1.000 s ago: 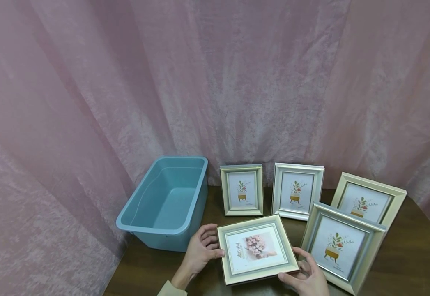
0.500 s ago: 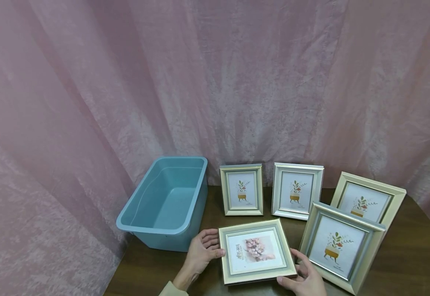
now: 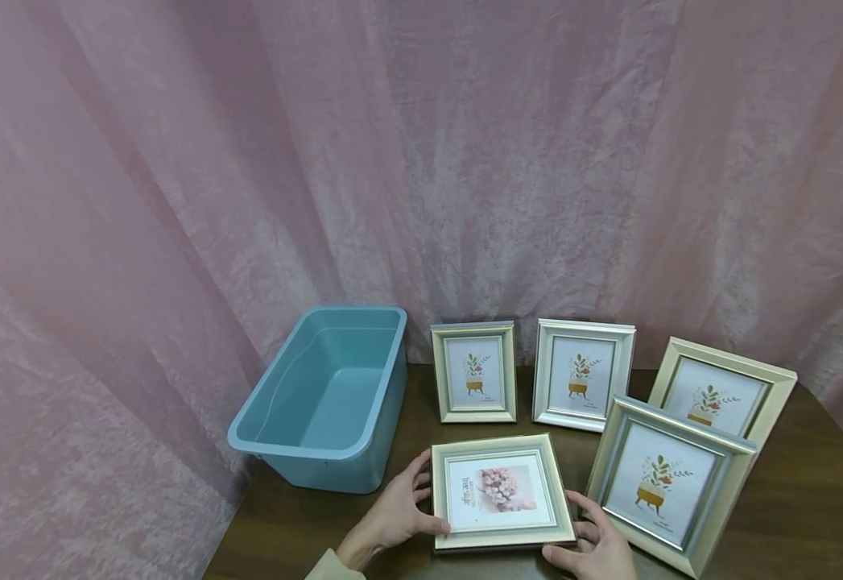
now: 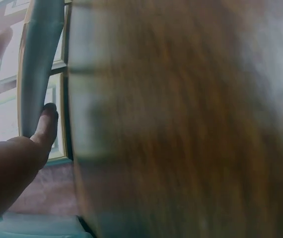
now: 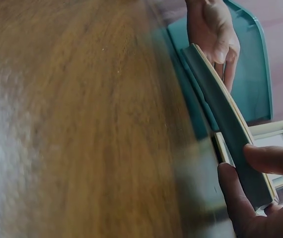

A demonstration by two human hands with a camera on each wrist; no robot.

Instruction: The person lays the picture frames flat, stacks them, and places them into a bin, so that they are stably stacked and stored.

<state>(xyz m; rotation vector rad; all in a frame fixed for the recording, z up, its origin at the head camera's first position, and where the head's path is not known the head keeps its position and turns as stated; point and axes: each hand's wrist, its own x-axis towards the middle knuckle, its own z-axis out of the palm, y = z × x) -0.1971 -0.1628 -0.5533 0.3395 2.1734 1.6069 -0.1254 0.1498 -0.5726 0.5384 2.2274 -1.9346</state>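
Observation:
A pale gold picture frame (image 3: 497, 493) with a pink flower print faces up between both hands, in the head view. My left hand (image 3: 401, 507) holds its left side, thumb at the near corner. My right hand (image 3: 595, 541) pinches the near right corner; in the right wrist view, the right hand (image 5: 268, 198) has thumb and finger on either side of the picture frame's edge (image 5: 226, 119). The left wrist view shows this frame's edge (image 4: 41, 64) with the left hand (image 4: 20, 158) at it. The frame's underside is hidden.
Two small frames, gold (image 3: 439, 374) and silver (image 3: 544, 374), stand at the back. To the right, a silver-gold frame (image 3: 671, 479) partly covers a cream frame (image 3: 743, 362). A blue bin (image 3: 320, 387) stands left on the wooden table (image 3: 812, 515), before a pink curtain (image 3: 508, 161).
The held picture frame has come slightly nearer and lower, and its tilt has straightened a little. My left thumb has shifted towards the frame's near corner. The standing frames have not moved.

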